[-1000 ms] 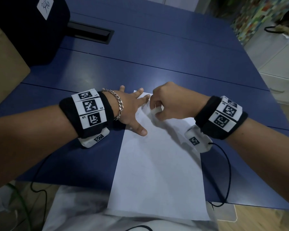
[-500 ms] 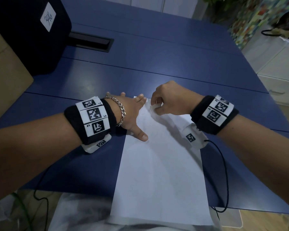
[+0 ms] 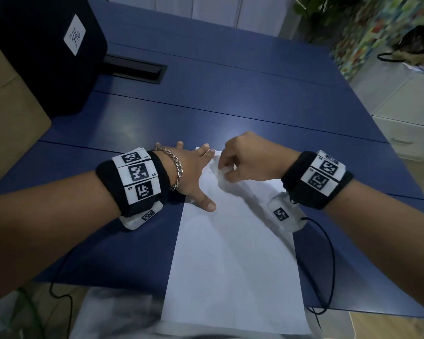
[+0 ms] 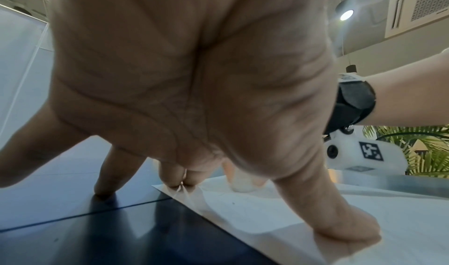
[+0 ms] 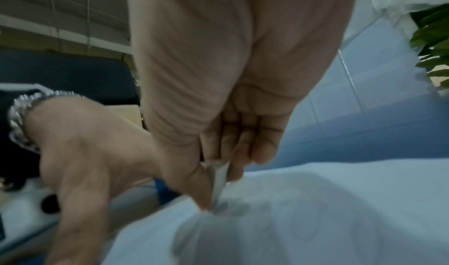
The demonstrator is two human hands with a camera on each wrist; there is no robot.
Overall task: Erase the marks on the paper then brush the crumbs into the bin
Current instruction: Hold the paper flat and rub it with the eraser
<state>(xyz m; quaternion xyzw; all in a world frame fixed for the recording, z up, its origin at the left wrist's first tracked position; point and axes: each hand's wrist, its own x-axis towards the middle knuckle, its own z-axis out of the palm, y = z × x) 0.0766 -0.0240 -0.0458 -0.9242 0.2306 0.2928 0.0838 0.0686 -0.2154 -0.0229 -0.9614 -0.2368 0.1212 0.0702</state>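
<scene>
Head view: flat left hand (image 3: 194, 174) pins smooth white paper (image 3: 233, 265); right hand (image 3: 250, 160) pinches eraser (image 3: 227, 170).

An office — blue desk (image 3: 230, 89) with cable hatch (image 3: 135, 69), white drawers (image 3: 406, 118).

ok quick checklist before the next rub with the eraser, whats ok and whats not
1. Paper flat on the table: ok.
2. Left hand spread, pressing the far left corner: ok.
3. Right hand pinching the eraser: ok.
4. Eraser tip on the paper: ok, it touches in the right wrist view.
5. Marks left to erase: cannot tell, only faint traces show.
6. Bin for the crumbs: cannot tell, none in view.
</scene>
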